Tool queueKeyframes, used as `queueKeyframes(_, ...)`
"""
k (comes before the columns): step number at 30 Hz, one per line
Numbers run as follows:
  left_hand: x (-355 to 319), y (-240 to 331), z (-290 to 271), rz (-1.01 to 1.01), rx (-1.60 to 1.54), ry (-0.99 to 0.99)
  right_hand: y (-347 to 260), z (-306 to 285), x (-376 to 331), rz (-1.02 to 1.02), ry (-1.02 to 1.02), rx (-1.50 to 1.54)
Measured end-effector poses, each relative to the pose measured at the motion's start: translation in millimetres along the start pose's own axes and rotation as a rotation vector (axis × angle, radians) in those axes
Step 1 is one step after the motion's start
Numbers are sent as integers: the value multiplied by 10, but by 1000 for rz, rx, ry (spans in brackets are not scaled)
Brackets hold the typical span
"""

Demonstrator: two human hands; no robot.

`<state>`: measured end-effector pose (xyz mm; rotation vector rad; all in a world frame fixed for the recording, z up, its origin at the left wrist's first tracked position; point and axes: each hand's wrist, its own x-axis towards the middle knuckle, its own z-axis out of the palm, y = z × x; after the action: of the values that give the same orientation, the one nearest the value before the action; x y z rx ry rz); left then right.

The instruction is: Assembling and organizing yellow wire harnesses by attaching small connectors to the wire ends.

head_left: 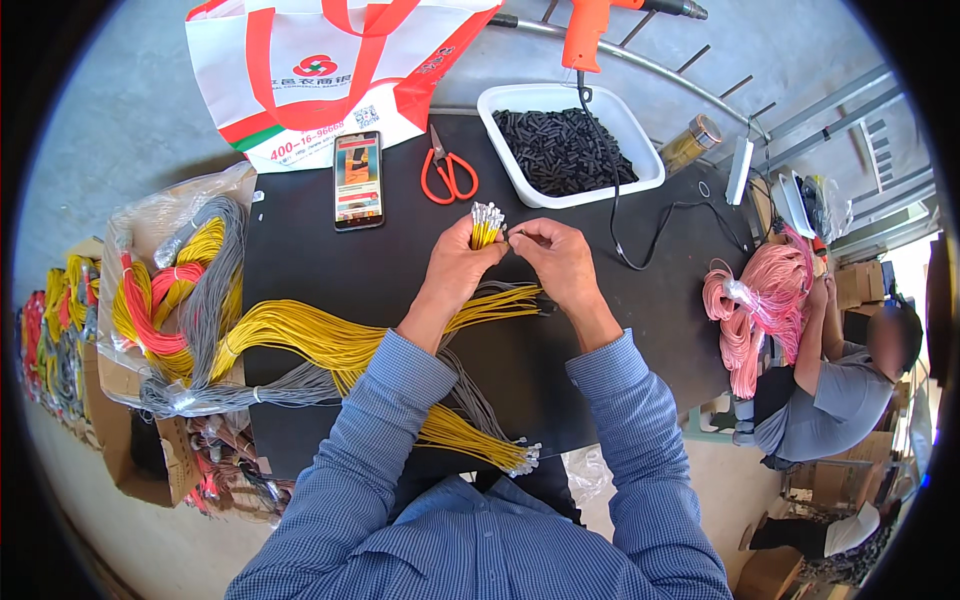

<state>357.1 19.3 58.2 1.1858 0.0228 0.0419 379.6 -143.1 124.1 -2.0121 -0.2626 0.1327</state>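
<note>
A bunch of yellow wires with whitish metal-tipped ends (487, 222) stands up out of my left hand (452, 268), whose fingers are wrapped round it. Right beside those ends, the thumb and fingertips of my right hand (562, 265) are pinched together. Whatever lies between them is too small to make out. Below my hands, a long bundle of yellow wires (300, 335) runs across the black table under my left forearm. Grey wires (300, 388) lie alongside it. More connector-tipped wire ends (520, 457) reach the table's near edge.
Beyond my hands are red-handled scissors (447, 178), a phone (358, 185), a white tub (647, 178) of short black tubes, an orange heat gun (586, 35) with a cord, and a shopping bag (220, 75). Pink wire coils (770, 285) lie right, near another person (835, 400).
</note>
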Motion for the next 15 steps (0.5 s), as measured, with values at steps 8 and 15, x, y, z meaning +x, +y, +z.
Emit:
queueKeyframes(8, 0, 4, 10, 7, -17, -5, -2, -2, 11, 69, 0, 6)
queueKeyframes(15, -3, 12, 1, 2, 5, -1, 28, 2, 28, -13, 5, 39)
